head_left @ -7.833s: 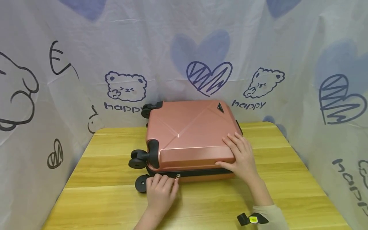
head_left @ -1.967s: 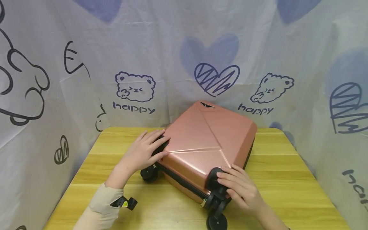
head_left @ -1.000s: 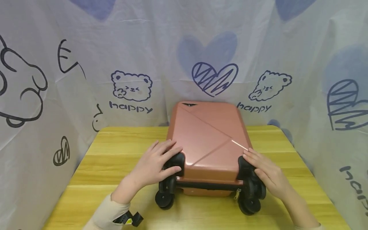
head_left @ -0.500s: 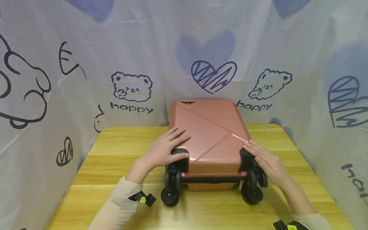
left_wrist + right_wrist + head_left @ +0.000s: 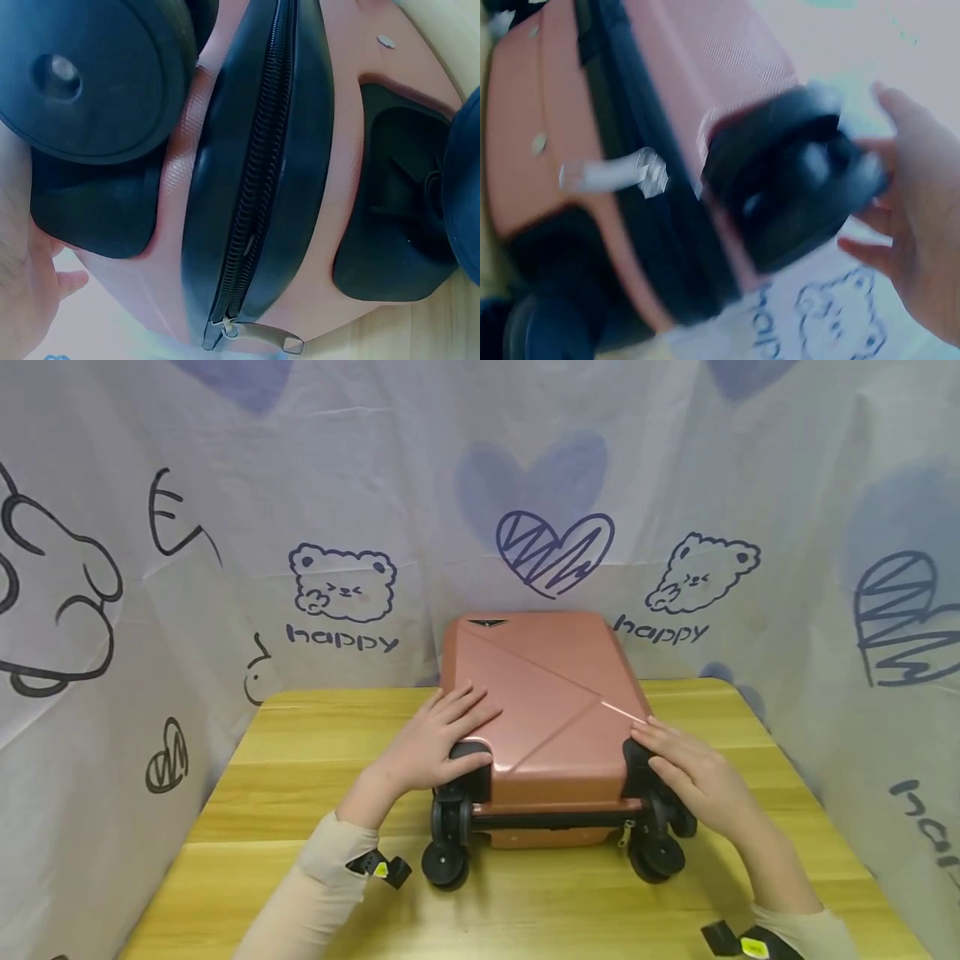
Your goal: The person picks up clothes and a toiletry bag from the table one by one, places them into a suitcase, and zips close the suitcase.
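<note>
A pink hard-shell suitcase (image 5: 555,693) lies flat on the table, its wheeled end facing me. My left hand (image 5: 431,739) rests with straight fingers on its near left corner, over the black corner guard (image 5: 476,777). On the near right corner, the fingertips of my right hand (image 5: 697,772) touch the shell above the other wheels (image 5: 656,856). A black zipper (image 5: 262,142) runs around the side between the two shells. One metal zipper pull (image 5: 262,335) shows in the left wrist view. Another zipper pull (image 5: 615,174) hangs beside the right wheels, blurred in the right wrist view.
The yellow wood-grain table (image 5: 300,810) extends to both sides of the suitcase. A white cloth (image 5: 420,485) printed with hearts and bears hangs behind and at the sides, close to the suitcase's far end.
The suitcase has turned from wheels at the left to wheels toward me. My left hand has left the zipper pull for the left corner; my right hand now touches the right corner.
</note>
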The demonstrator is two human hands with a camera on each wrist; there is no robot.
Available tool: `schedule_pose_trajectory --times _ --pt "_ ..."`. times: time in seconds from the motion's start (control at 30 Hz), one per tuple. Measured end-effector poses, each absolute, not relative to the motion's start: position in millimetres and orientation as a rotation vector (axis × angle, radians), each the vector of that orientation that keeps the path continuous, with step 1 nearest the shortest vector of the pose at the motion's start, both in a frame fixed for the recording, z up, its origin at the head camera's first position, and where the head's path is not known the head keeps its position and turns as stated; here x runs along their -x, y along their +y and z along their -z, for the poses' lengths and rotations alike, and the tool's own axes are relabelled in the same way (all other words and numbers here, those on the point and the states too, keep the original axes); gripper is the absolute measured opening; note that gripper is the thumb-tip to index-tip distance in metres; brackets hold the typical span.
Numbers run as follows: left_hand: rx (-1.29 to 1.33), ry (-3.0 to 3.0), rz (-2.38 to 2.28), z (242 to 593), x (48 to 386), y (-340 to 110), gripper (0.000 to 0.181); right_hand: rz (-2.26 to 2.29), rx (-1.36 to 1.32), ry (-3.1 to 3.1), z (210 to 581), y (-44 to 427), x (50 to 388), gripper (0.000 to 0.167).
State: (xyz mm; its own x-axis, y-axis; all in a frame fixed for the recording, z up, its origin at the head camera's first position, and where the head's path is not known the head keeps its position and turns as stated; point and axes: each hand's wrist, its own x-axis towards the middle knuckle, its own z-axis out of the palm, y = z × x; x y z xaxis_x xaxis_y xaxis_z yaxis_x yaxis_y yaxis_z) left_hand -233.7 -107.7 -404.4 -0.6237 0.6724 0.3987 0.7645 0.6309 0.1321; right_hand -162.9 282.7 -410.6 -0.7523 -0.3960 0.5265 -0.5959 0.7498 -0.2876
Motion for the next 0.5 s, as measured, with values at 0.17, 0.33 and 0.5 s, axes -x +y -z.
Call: schedule_pose_trajectory --times 0.17,0.33,0.5 --pt "1.172 -2.537 0.4 405 234 -106 0.082 -0.427 -0.834 -2.29 400 261 147 0.042" --pt "1.178 -2.521 0.401 405 234 -107 0.083 -0.511 -0.963 -2.006 408 231 126 0.046" --pt "1.17 -2.515 0.385 406 236 -109 0.082 -0.526 -1.089 -1.898 431 206 107 0.038"
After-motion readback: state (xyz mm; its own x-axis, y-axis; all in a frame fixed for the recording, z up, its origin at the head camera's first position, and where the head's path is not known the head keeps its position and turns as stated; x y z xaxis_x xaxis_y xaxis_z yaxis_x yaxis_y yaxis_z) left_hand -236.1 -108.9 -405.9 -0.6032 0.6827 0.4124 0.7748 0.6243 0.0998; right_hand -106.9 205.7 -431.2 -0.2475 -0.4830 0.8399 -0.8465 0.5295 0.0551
